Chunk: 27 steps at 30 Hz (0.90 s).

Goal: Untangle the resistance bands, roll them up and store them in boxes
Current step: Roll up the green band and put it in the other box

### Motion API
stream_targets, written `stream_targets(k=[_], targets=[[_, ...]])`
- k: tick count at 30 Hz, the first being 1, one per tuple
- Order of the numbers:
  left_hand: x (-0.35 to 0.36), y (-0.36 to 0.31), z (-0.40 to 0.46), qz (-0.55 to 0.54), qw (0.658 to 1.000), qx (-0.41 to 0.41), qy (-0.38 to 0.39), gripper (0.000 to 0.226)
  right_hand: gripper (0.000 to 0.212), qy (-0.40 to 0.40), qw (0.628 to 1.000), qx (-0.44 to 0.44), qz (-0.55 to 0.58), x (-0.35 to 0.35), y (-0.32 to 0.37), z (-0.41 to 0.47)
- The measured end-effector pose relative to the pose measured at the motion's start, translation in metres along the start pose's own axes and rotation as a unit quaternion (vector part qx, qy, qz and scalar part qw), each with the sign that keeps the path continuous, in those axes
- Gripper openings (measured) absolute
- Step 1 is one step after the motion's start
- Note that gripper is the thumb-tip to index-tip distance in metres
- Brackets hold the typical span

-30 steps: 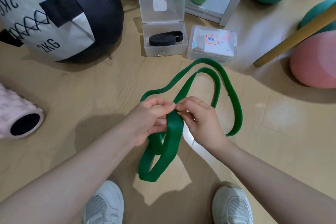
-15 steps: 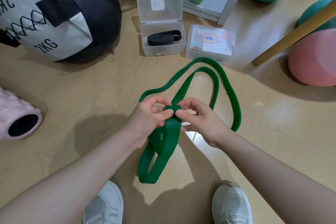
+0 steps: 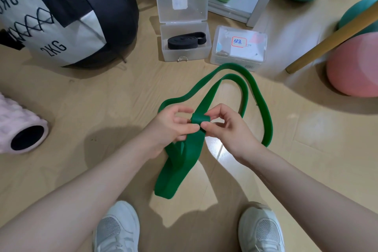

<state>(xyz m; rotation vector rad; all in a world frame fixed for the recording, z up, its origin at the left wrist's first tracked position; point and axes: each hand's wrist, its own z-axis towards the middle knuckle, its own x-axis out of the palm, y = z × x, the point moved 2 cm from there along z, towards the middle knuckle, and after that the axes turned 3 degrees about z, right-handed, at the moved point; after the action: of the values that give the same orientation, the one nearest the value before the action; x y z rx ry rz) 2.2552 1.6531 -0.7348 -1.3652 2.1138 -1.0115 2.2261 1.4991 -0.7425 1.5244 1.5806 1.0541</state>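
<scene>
A single wide-angle view looks from the person's head, forward and steeply down at the floor (image 3: 102, 98). It sits close above both forearms, which enter from the lower corners and meet near the middle. The two shoes (image 3: 116, 229) mark the bottom edge; straight lines bow toward the frame's borders.

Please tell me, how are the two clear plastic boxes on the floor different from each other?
The left box is open, its lid standing up behind it; the right box has its lid shut. The left box holds a rolled black band; the right box shows only paper or card through its lid, no band that I can make out. The left box's label looks blank; the right box's has blue handwriting in a red border. Both are clear, rectangular, similar in size, and sit side by side.
</scene>
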Motion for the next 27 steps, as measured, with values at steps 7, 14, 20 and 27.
stream_targets(k=[7,14,20,27], targets=[[0.003,0.006,-0.004,-0.025,0.996,-0.077,0.037,0.019,0.021,0.013,0.995,-0.070,-0.072,0.004,-0.002,-0.002],[0.000,0.008,-0.002,-0.034,0.999,-0.036,0.004,0.017,0.032,0.038,0.993,-0.069,-0.087,0.006,-0.003,0.001],[0.003,0.009,-0.002,0.016,0.997,0.024,-0.076,0.018,0.050,0.076,0.993,0.087,-0.006,-0.002,-0.011,-0.002],[0.006,0.007,-0.003,0.138,0.972,0.151,-0.115,0.034,0.034,0.128,0.962,0.174,0.169,0.009,-0.013,-0.005]])
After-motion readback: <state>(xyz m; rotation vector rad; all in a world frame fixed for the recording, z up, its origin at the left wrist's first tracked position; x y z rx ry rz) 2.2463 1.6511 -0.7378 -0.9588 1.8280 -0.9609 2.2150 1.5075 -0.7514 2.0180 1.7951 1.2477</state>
